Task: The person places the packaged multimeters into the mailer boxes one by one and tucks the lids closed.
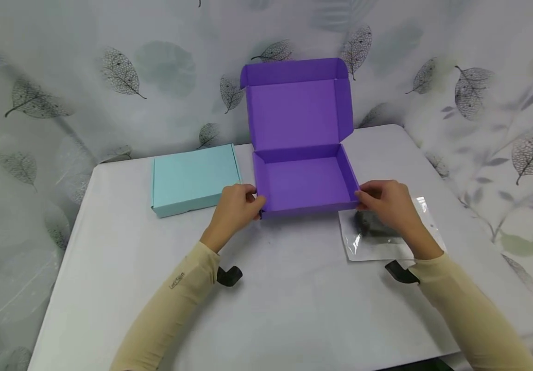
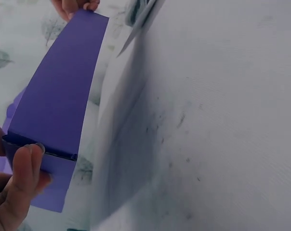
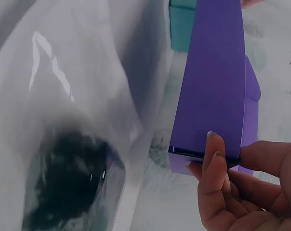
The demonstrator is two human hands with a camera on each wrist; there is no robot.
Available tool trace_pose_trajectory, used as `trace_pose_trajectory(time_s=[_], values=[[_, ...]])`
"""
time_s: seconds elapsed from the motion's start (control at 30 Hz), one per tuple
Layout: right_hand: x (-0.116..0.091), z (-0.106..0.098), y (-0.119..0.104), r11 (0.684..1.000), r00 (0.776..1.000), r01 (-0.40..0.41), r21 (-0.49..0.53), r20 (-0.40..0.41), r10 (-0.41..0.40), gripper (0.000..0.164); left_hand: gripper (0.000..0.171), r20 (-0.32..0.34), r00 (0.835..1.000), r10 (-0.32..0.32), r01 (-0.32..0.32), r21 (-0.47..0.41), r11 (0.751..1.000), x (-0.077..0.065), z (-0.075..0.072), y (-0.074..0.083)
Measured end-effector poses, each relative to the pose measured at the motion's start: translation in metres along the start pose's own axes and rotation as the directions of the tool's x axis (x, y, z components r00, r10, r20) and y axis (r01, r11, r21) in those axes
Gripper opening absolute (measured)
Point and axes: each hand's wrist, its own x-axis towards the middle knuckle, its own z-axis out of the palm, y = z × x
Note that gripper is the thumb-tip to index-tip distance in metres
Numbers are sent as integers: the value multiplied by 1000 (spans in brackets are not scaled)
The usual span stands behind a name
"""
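A purple cardboard box point(image 1: 303, 180) has its lid point(image 1: 296, 113) raised at the back, and the inside shows bare. My left hand point(image 1: 237, 206) pinches its front left corner; my right hand point(image 1: 387, 203) pinches the front right corner. In the left wrist view the fingers point(image 2: 22, 178) curl round the corner edge of the box point(image 2: 59, 82). The right wrist view has thumb and fingers point(image 3: 215, 178) on the other corner, with the front wall point(image 3: 210, 82) between the hands. Below the right hand lies a clear plastic bag point(image 1: 368, 250) with a dark item inside.
A closed light-blue box point(image 1: 196, 178) lies to the left of the purple one on the white table point(image 1: 294, 309). A leaf-patterned curtain point(image 1: 164, 77) hangs behind the table and along its sides. The table's right edge runs past the plastic bag.
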Motion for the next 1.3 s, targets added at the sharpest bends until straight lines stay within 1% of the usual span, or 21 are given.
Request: trace_pose_trajectory(time_s=[0.17, 0.3, 0.37, 0.53, 0.67, 0.77, 0.9, 1.07, 1.17, 1.23, 1.3], values=[[-14, 8, -10, 1000, 1000, -11, 22, 17, 11, 19, 16, -19, 1000, 11, -11, 7, 1000, -20, -7, -3], [-27, 15, -15, 1000, 1000, 10, 24, 28, -11, 18, 16, -26, 999, 31, -31, 12, 999, -36, -11, -3], [-33, 19, -18, 999, 999, 22, 35, 32, -23, 17, 15, -32, 999, 29, -29, 13, 999, -45, -14, -4], [-46, 31, -26, 996, 998, 32, 83, 58, -37, 17, 13, -70, 997, 34, -32, 39, 999, -66, -20, -7], [-55, 37, -32, 996, 998, 45, 76, 41, -48, 15, 11, -108, 992, 64, -58, 56, 997, -81, -23, -9], [-61, 41, -37, 995, 997, 66, 76, 31, -69, 12, 11, -120, 992, 50, -44, 50, 998, -93, -25, -12], [-65, 49, -44, 992, 996, 81, 94, 40, -85, 12, 10, -124, 992, 18, -15, 27, 1000, -107, -28, -17], [-69, 62, -49, 989, 994, 76, 125, 67, -84, 10, 14, -122, 992, 10, -7, 25, 1000, -121, -31, -26], [-72, 70, -52, 988, 992, 73, 139, 91, -86, 10, 17, -112, 994, -12, 15, 20, 1000, -129, -33, -31], [-74, 74, -54, 987, 990, 74, 144, 105, -89, 10, 16, -107, 994, -33, 34, 9, 999, -134, -34, -35], [-75, 79, -57, 987, 989, 74, 142, 114, -91, 9, 15, -113, 993, -40, 43, 21, 999, -139, -34, -39]])
